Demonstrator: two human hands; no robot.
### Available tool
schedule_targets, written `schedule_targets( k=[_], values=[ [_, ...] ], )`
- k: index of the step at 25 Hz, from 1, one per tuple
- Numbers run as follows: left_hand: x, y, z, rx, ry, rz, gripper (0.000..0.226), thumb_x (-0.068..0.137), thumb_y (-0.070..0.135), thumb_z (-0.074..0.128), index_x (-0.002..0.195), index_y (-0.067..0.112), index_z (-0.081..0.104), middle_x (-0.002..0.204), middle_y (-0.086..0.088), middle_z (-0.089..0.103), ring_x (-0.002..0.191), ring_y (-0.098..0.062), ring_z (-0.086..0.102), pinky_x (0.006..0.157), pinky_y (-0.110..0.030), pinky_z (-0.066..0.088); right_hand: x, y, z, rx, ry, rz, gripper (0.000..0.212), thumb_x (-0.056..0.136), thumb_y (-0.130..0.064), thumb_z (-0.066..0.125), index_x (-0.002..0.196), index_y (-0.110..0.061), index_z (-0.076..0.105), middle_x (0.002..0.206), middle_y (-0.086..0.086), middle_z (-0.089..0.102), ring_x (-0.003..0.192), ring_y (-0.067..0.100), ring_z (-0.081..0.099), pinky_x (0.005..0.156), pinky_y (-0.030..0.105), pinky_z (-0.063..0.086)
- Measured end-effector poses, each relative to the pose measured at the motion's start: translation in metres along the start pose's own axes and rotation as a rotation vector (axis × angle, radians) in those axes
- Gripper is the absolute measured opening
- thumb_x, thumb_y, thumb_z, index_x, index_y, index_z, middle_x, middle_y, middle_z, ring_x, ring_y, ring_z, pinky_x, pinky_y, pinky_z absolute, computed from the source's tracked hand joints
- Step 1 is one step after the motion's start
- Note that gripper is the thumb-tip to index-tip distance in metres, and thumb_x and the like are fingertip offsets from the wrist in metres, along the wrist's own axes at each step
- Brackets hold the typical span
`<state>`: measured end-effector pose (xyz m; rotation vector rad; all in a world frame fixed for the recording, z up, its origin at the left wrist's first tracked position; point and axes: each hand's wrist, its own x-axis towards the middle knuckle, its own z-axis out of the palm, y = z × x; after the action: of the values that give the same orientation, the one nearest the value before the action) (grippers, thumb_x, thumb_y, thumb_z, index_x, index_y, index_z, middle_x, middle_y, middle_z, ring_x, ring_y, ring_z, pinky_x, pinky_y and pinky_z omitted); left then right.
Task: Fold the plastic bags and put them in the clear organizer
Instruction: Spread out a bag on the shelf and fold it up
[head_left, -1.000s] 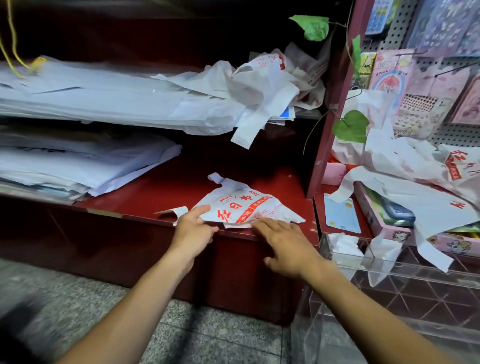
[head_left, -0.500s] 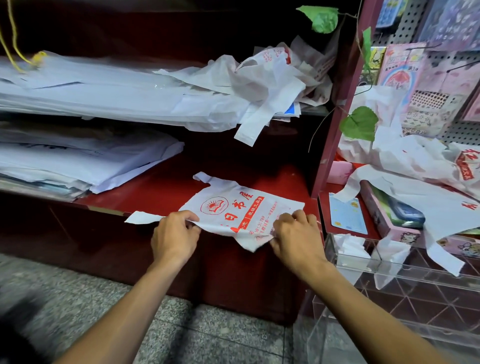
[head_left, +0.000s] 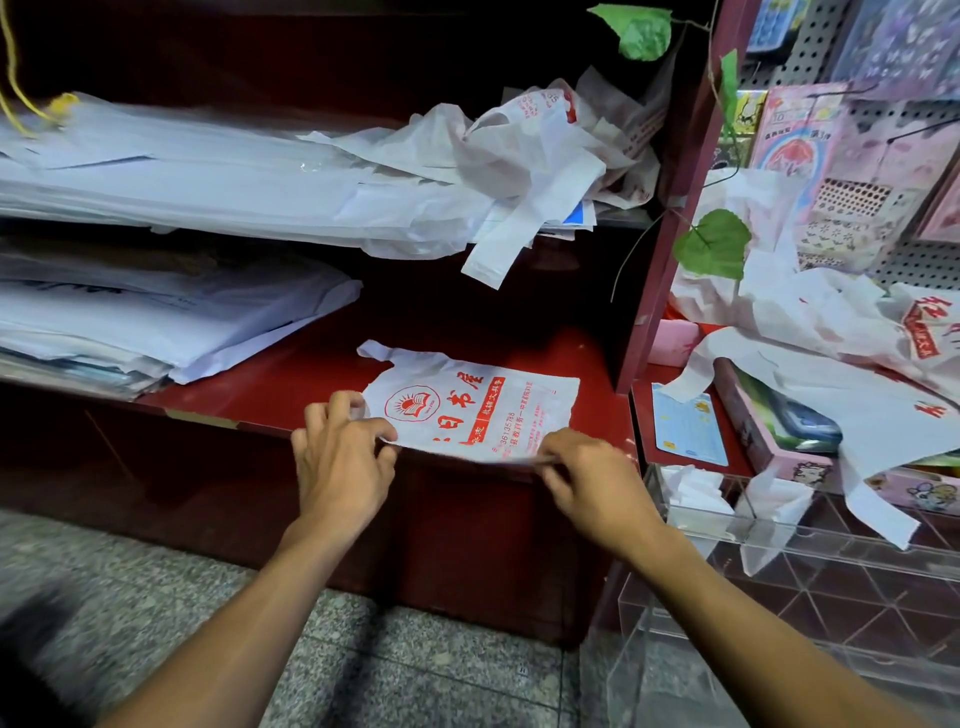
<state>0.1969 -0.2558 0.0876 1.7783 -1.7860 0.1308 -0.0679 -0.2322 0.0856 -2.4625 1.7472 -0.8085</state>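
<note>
Bag (head_left: 483, 410) now flattened; left hand (head_left: 340, 462), right hand (head_left: 589, 478) pinch near edge; organizer (head_left: 779, 540) holds folded bags (head_left: 696, 491).

We see our own two arms coming in from the bottom edge, around six o'clock, both bare from the elbow down. Our left hand (head_left: 340, 457) and right hand (head_left: 592, 478) wear nothing: no gloves, rings, watch or bracelet show on the fingers or wrists. No sleeve reaches into view on either forearm. The fingernails are short and plain.
</note>
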Motion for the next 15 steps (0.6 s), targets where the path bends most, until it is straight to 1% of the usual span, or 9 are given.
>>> schedule_targets(
  k=[3,4,6,8,9,10,12,14,15],
  values=[
    [0.0,-0.004,0.002,0.012,0.001,-0.053,0.016,0.08,0.022,0.078,0.096,0.024,0.075,0.139,-0.003,0.048,0.127,-0.029,0.032,0.097,-0.046,0.027,0.008,0.007,-0.006,0.284,0.109,0.276,0.015,0.093,-0.027,0.063,0.088,-0.013,0.066,0.081,0.002,0.069,0.074,0.022,0.061,0.067,0.036,0.047],
    [0.002,-0.005,0.001,0.0,0.014,-0.083,0.021,0.08,0.022,0.078,0.1,0.024,0.074,0.142,-0.004,0.045,0.13,-0.03,0.03,0.1,-0.048,0.026,0.01,0.009,-0.008,0.387,0.117,0.332,0.018,0.093,-0.029,0.063,0.092,-0.012,0.068,0.081,0.002,0.07,0.075,0.02,0.063,0.07,0.037,0.05],
    [0.006,-0.006,-0.002,-0.047,0.037,-0.162,0.036,0.078,0.027,0.08,0.113,0.027,0.07,0.148,-0.006,0.039,0.136,-0.031,0.027,0.105,-0.052,0.025,0.012,0.011,-0.013,0.565,0.152,0.42,0.03,0.091,-0.038,0.061,0.098,-0.009,0.068,0.085,0.002,0.072,0.078,0.02,0.066,0.075,0.038,0.052],
    [0.01,-0.006,-0.005,-0.159,0.031,-0.249,0.06,0.076,0.03,0.081,0.131,0.028,0.057,0.152,-0.005,0.034,0.139,-0.031,0.026,0.108,-0.054,0.026,0.012,0.011,-0.021,0.671,0.225,0.459,0.044,0.088,-0.042,0.06,0.093,0.002,0.06,0.072,0.005,0.061,0.063,0.02,0.053,0.064,0.036,0.044],
    [0.011,-0.006,-0.007,-0.259,0.021,-0.294,0.072,0.075,0.032,0.082,0.139,0.028,0.048,0.153,-0.002,0.032,0.14,-0.03,0.027,0.109,-0.054,0.027,0.012,0.01,-0.025,0.733,0.253,0.47,0.044,0.089,-0.039,0.06,0.091,0.005,0.058,0.069,0.009,0.055,0.063,0.02,0.048,0.062,0.034,0.04],
    [0.013,-0.004,-0.007,-0.374,0.016,-0.344,0.082,0.074,0.034,0.083,0.144,0.029,0.04,0.154,0.0,0.031,0.141,-0.029,0.028,0.111,-0.053,0.028,0.014,0.01,-0.03,0.809,0.26,0.481,0.038,0.093,-0.034,0.06,0.093,0.004,0.06,0.07,0.012,0.059,0.066,0.019,0.051,0.063,0.033,0.042],
    [0.014,-0.001,-0.009,-0.526,0.042,-0.446,0.096,0.072,0.04,0.083,0.149,0.031,0.028,0.157,0.003,0.027,0.143,-0.026,0.026,0.115,-0.053,0.026,0.017,0.006,-0.04,0.992,0.252,0.543,0.023,0.099,-0.027,0.057,0.103,-0.006,0.065,0.087,0.007,0.074,0.079,0.017,0.066,0.073,0.031,0.053],
    [0.016,0.002,-0.011,-0.669,0.086,-0.568,0.096,0.073,0.041,0.083,0.15,0.031,0.026,0.156,0.002,0.029,0.142,-0.025,0.03,0.115,-0.047,0.028,0.022,0.002,-0.047,1.297,0.277,0.652,0.021,0.102,-0.023,0.052,0.113,-0.009,0.063,0.098,0.005,0.076,0.09,0.019,0.072,0.08,0.033,0.057],
    [0.017,0.004,-0.012,-0.805,0.08,-0.637,0.092,0.075,0.04,0.082,0.149,0.03,0.03,0.152,0.0,0.036,0.136,-0.023,0.038,0.111,-0.042,0.033,0.024,0.001,-0.049,1.469,0.316,0.742,0.019,0.102,-0.021,0.051,0.114,-0.01,0.062,0.097,0.004,0.076,0.088,0.019,0.073,0.079,0.035,0.059]
  ],
)
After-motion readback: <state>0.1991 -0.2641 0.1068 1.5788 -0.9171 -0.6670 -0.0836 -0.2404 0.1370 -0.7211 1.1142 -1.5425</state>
